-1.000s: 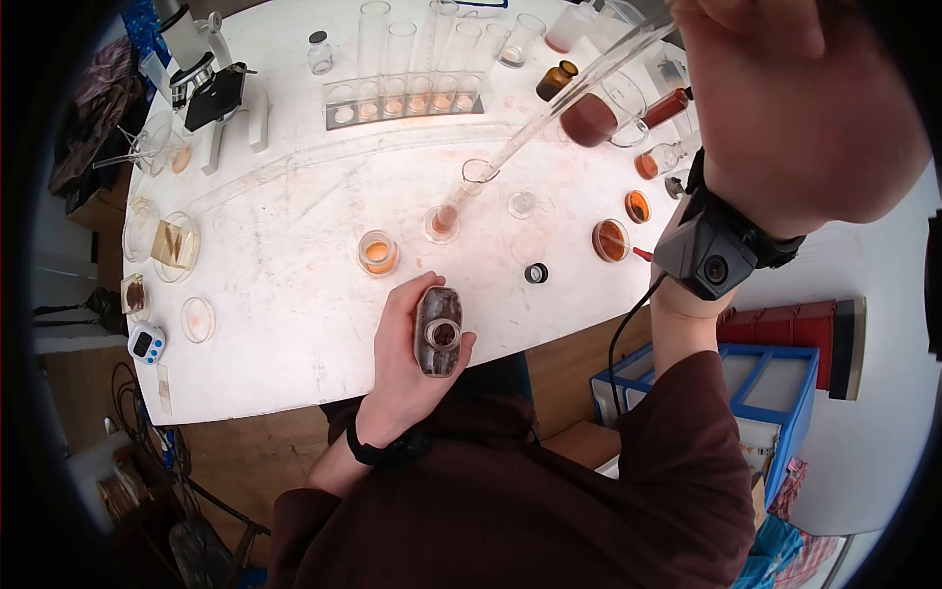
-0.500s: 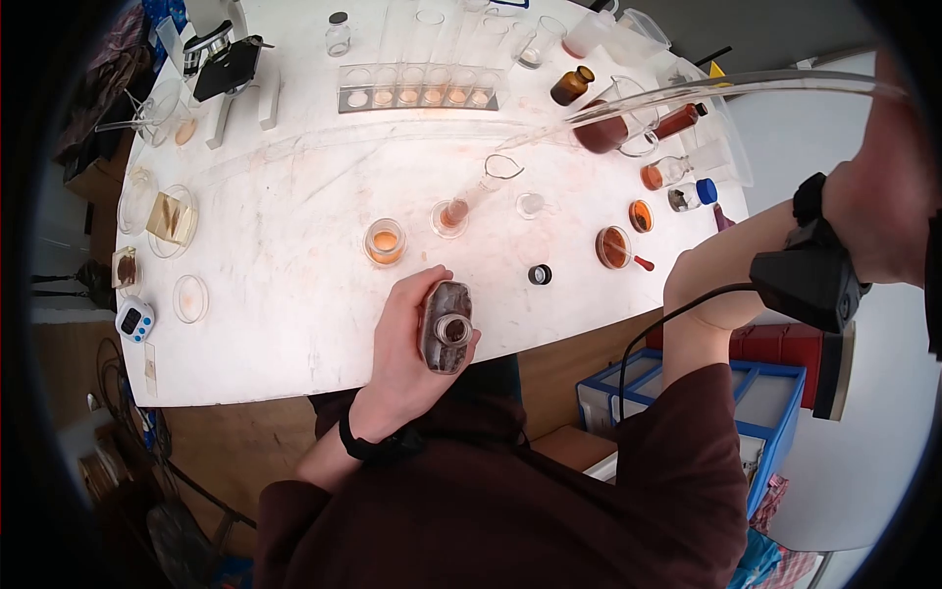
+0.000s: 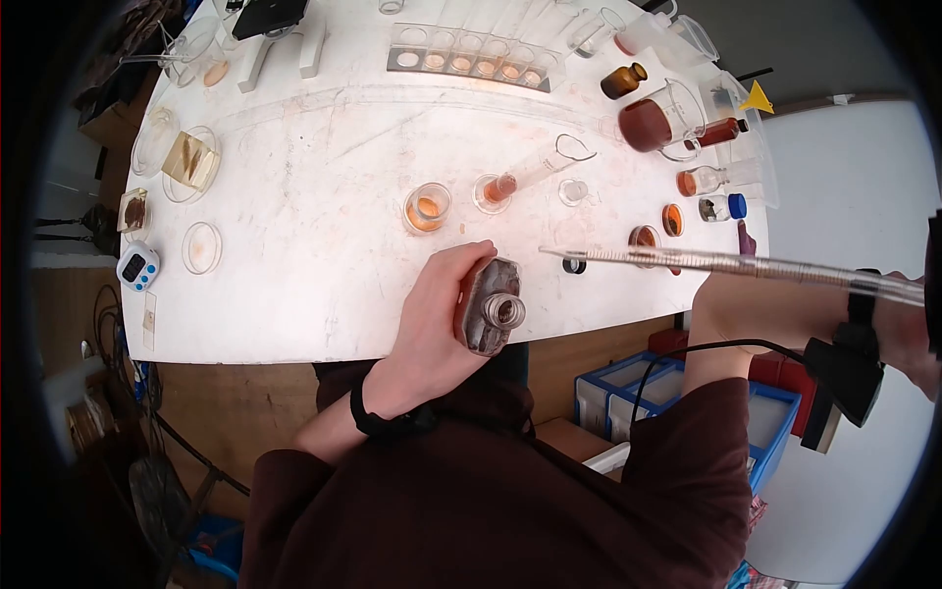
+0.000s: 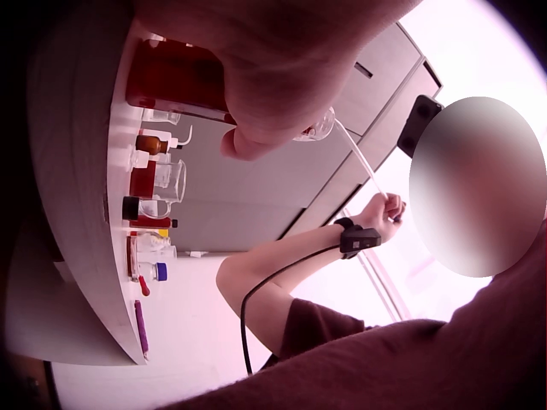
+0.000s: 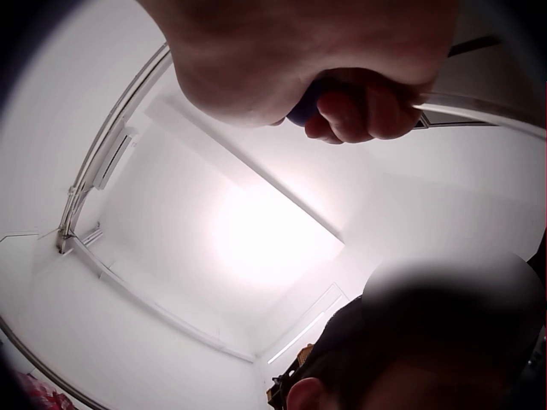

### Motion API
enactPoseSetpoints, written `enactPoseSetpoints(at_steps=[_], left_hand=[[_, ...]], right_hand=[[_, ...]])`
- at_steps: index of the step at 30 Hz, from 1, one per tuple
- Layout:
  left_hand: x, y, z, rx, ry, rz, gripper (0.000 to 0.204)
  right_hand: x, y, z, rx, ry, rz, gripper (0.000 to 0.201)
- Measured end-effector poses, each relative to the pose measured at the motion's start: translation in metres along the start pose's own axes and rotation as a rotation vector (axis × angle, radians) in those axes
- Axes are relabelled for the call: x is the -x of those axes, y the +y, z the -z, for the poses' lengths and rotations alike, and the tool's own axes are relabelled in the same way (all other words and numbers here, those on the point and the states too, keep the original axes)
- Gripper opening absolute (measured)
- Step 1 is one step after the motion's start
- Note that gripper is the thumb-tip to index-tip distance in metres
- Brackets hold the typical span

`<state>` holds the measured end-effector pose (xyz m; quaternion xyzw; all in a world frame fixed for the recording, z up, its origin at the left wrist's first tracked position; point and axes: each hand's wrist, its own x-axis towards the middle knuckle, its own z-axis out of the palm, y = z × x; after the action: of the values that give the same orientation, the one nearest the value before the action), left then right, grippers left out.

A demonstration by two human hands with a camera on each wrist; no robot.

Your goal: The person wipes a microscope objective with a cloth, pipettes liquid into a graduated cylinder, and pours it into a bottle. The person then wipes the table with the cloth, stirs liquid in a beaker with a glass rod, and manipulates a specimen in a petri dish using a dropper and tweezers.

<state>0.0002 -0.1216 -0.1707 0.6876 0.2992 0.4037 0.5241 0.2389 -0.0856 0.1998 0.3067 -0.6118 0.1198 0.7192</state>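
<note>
My left hand grips a flat-sided glass bottle, uncapped, its mouth facing up. Dark red liquid shows through the bottle's wall in the left wrist view. At the right edge of the head view, my right hand holds a long graduated glass pipette. Its fingers curl round a dark blue end piece in the right wrist view. The pipette's thin tip points toward the bottle neck in the left wrist view.
Behind the bottle stand a jar of orange liquid and a graduated cylinder. A black cap lies right of them. Further back are a test tube rack and a beaker of dark red liquid. A timer sits far left.
My right hand has moved out to the right and lower. The pipette has swung away from the graduated cylinder to near the bottle. The left hand keeps its hold on the bottle.
</note>
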Motion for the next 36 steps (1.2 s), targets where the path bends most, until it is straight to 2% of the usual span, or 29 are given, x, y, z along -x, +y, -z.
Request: enactPoseSetpoints(at_steps=[2, 3, 19, 21, 22, 27, 28, 30, 31, 32, 34, 35, 36], left_hand=[[-0.001, -0.001, -0.001, 0.002, 0.011, -0.014, 0.073], [-0.001, -0.001, -0.001, -0.008, 0.010, -0.022, 0.073], [-0.002, 0.002, 0.000, -0.009, 0.032, -0.024, 0.072], [-0.002, 0.002, 0.001, -0.007, 0.033, -0.022, 0.073], [-0.002, 0.002, 0.001, -0.004, 0.030, -0.019, 0.073], [-0.001, 0.001, 0.000, 0.034, 0.029, -0.005, 0.071], [0.000, 0.001, 0.000, 0.058, 0.027, 0.002, 0.071], [-0.001, 0.001, 0.001, 0.031, 0.045, -0.029, 0.071], [-0.002, 0.001, 0.001, 0.013, 0.045, -0.060, 0.071], [-0.002, 0.000, 0.001, 0.011, 0.053, -0.059, 0.071], [-0.002, -0.001, 0.001, -0.033, 0.053, -0.101, 0.073], [-0.002, -0.001, 0.002, -0.033, 0.056, -0.102, 0.073], [-0.002, 0.000, 0.002, -0.014, 0.051, -0.091, 0.073]], right_hand=[[0.014, -0.018, -0.025, -0.018, 0.153, -0.966, 0.011], [0.000, -0.020, -0.020, -0.172, 0.187, -0.977, 0.013], [0.027, -0.020, -0.037, -0.212, 0.140, -1.116, 0.016], [0.024, -0.020, -0.039, -0.144, 0.124, -1.267, 0.019], [0.025, -0.019, -0.038, -0.147, 0.122, -1.269, 0.019], [0.040, -0.010, -0.029, -0.439, 0.103, -1.491, 0.020], [0.045, -0.013, -0.035, -0.452, 0.098, -1.490, 0.020], [0.069, -0.021, -0.056, -0.109, 0.069, -1.315, 0.020], [0.097, -0.008, -0.058, -0.287, 0.157, -1.073, 0.020], [0.086, -0.010, -0.058, -0.295, 0.155, -1.074, 0.020], [0.054, -0.016, -0.059, -0.111, 0.011, -1.564, 0.020], [0.093, -0.016, -0.062, -0.191, 0.097, -1.126, 0.019], [0.086, -0.023, -0.050, -0.193, 0.094, -1.126, 0.019]])
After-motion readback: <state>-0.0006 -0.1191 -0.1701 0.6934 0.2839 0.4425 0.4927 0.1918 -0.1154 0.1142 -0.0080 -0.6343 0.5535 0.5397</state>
